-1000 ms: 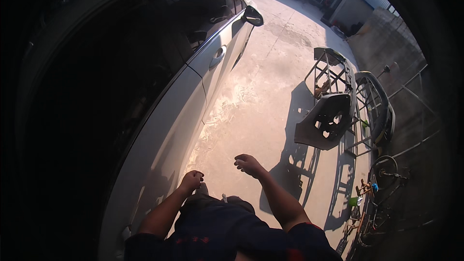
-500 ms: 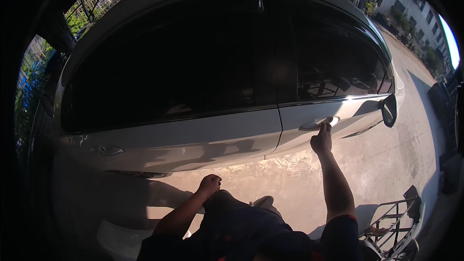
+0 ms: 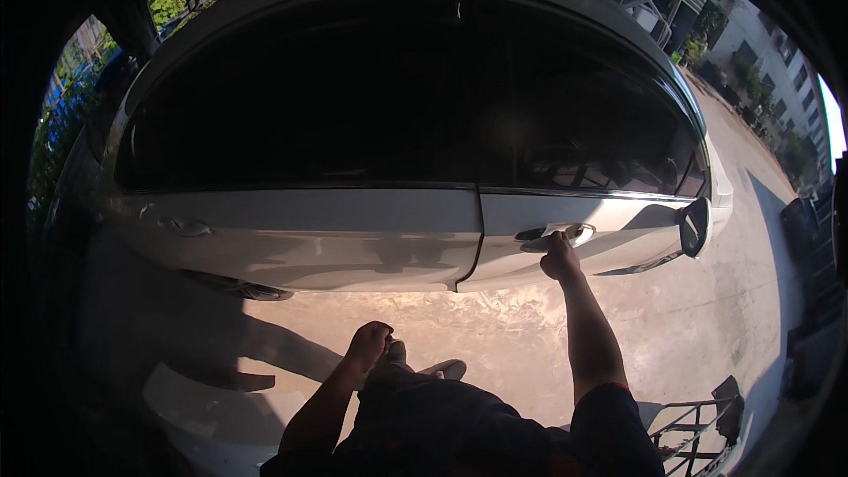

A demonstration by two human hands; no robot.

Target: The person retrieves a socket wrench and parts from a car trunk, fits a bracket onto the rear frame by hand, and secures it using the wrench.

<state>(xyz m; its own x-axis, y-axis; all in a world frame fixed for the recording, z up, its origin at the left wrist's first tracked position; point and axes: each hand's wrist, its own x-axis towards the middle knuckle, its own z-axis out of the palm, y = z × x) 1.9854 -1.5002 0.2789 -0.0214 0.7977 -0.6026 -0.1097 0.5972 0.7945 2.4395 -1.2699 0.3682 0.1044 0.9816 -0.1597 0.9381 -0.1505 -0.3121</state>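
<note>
A light-coloured car fills the view from left to right, its side facing me. My right hand (image 3: 560, 261) is closed around the front door handle (image 3: 533, 245), which is pulled out from the door skin. The front door (image 3: 618, 225) stands slightly ajar, with a dark, widened seam (image 3: 481, 234) between it and the rear door (image 3: 371, 238). My left hand (image 3: 367, 346) hangs low in front of my body, away from the car, its fingers curled. Whatever it may hold is hidden.
A side mirror (image 3: 695, 228) juts out right of the handle. The rear door handle (image 3: 185, 226) and a wheel (image 3: 238, 287) are at left. Sunlit concrete ground (image 3: 495, 327) lies below the car. A dark metal frame (image 3: 698, 428) stands at lower right.
My right hand has closed on the door handle and pulled it outward. The seam between the doors has widened. The view has shifted; my left hand stays curled.
</note>
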